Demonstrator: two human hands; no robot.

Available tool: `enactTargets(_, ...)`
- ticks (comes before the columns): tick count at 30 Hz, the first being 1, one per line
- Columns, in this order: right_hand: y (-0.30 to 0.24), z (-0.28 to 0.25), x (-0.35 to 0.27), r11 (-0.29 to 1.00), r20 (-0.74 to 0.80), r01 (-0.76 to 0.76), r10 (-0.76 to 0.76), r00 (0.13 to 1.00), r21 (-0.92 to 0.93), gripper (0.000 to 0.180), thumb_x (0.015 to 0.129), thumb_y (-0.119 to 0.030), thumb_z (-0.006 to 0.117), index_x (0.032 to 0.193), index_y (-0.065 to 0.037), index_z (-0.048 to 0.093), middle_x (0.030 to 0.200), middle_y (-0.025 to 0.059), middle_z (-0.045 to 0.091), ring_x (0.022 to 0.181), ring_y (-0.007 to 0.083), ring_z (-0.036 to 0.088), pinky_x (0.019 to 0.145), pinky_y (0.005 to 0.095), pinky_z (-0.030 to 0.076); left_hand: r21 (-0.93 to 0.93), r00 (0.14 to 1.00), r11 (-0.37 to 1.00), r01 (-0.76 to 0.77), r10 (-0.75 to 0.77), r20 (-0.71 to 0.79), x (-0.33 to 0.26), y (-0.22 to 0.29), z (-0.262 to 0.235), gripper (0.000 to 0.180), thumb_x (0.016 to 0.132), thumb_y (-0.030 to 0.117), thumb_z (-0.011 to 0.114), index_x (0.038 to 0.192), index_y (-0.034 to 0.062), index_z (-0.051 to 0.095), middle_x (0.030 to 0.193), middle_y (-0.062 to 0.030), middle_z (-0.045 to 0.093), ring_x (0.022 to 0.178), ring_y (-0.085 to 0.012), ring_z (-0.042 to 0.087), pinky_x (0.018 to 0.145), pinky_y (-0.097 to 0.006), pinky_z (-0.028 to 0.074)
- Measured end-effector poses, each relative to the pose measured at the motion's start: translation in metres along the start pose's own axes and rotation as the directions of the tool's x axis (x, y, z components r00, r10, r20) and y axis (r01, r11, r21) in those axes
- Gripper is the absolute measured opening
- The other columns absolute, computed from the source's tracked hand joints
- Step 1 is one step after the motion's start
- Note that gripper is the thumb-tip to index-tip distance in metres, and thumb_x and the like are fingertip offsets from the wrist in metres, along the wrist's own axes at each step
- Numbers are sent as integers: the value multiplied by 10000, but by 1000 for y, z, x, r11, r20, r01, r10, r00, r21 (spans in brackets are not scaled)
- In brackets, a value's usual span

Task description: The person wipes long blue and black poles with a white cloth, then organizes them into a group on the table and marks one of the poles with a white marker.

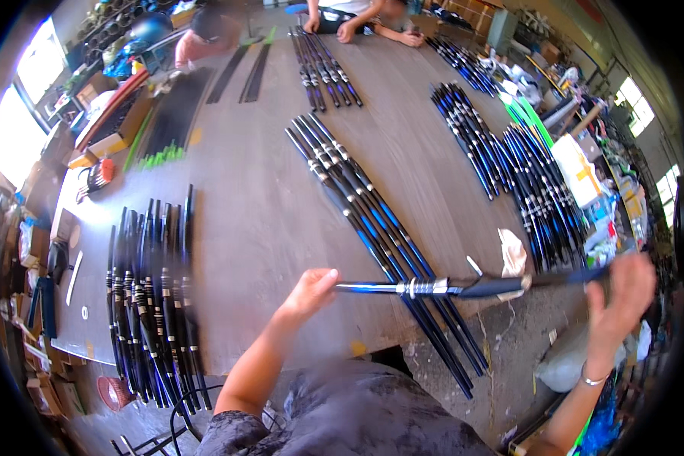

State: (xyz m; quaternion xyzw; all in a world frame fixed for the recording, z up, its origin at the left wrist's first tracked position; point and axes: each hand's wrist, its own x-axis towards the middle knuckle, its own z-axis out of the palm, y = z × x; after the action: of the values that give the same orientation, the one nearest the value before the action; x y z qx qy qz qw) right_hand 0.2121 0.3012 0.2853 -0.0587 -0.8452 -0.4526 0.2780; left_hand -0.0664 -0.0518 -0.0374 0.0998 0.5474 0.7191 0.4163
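Observation:
A black and blue telescopic fishing rod (429, 287) with silver rings lies level across the front of me, above the table edge. Its blue end is pinched in my left hand (309, 295). At the dark opposite end, my right hand (623, 300) is curled around the rod, somewhat smeared by motion. Below the held rod, a row of similar blue and black rods (376, 213) lies slantwise on the table, their near ends sticking out past the edge. A crumpled pale cloth (512, 252) is just behind the held rod, towards my right hand.
A bundle of dark rods (156, 319) overhangs the table (243, 228) at left. More rods (539, 197) are piled at right beside a white box (576, 171). Another rod group (323, 68) lies at the far side, near two people. Black strips (175, 114) lie far left.

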Motion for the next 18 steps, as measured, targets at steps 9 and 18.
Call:
enactTargets(9, -183, 19, 62, -688, 527, -253, 220, 821, 681, 444, 957, -170, 573, 1318, -6, 371, 1113, 160, 577, 1043, 269, 593, 936, 403, 465, -397, 982, 910, 115, -43, 186, -8, 15, 125, 430, 981, 446, 487, 903, 32, 572, 630, -34, 487, 479, -85, 354, 409, -222, 283)
enactTargets(18, -145, 94, 114, -887, 673, -224, 123, 729, 405, 154, 959, -176, 592, 1051, -55, 567, 871, 63, 623, 776, 201, 642, 727, 351, 553, -528, 952, 810, 254, -112, 286, -46, 15, 109, 441, 1013, 402, 430, 1155, 3, 553, 763, -49, 523, 547, -92, 368, 426, -222, 304)
